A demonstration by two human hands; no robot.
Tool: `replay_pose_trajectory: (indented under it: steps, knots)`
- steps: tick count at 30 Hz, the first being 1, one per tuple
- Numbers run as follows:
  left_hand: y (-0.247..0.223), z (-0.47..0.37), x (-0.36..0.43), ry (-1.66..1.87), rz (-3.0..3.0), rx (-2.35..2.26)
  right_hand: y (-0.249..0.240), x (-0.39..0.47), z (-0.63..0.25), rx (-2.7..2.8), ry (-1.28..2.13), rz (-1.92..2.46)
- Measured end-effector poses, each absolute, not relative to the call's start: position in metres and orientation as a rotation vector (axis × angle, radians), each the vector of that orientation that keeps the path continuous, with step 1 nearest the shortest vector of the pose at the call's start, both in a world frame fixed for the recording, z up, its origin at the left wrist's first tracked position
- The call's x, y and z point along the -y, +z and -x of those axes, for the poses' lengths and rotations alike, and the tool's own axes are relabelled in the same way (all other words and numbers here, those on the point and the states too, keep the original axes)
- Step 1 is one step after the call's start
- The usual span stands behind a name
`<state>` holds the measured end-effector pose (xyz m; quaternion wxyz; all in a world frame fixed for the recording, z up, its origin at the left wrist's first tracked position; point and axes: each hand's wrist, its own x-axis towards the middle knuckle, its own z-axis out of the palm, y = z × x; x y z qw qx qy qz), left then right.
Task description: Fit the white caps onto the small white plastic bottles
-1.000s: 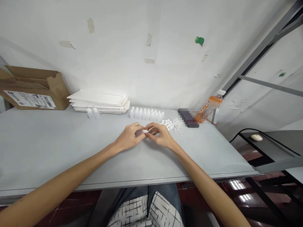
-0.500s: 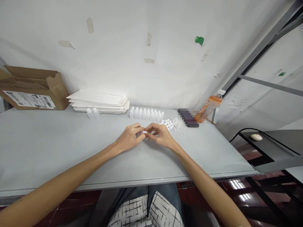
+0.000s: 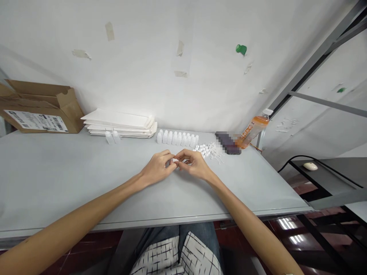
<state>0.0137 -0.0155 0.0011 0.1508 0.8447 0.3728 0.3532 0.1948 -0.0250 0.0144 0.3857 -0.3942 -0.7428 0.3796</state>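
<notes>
On the grey table [image 3: 126, 198], 2 hands [image 3: 156, 167] pinch a small white piece [image 3: 174, 160].

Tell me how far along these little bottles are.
Two bottles with thin tips stand apart by the white stack, so they look done. In hand is a small white piece, pinched between the left hand and right hand and mostly hidden by fingers. Still left, it seems, is the bottle row, showing no such tips, with loose white parts beside it.
</notes>
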Motion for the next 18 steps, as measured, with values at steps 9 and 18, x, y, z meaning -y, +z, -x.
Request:
replay_pose_trajectory:
  steps: [9, 18]
  knots:
    - [0.0003, -0.0143, 0.0154, 0.964, -2.448, -1.118, 0.0142, 0.0258, -0.1931, 1.945, 0.874, 1.034]
    - [0.0008, -0.0087, 0.0112, 0.844, -2.427, -1.015, 0.0092, 0.0210, -0.1964, 1.876, 0.857, 1.065]
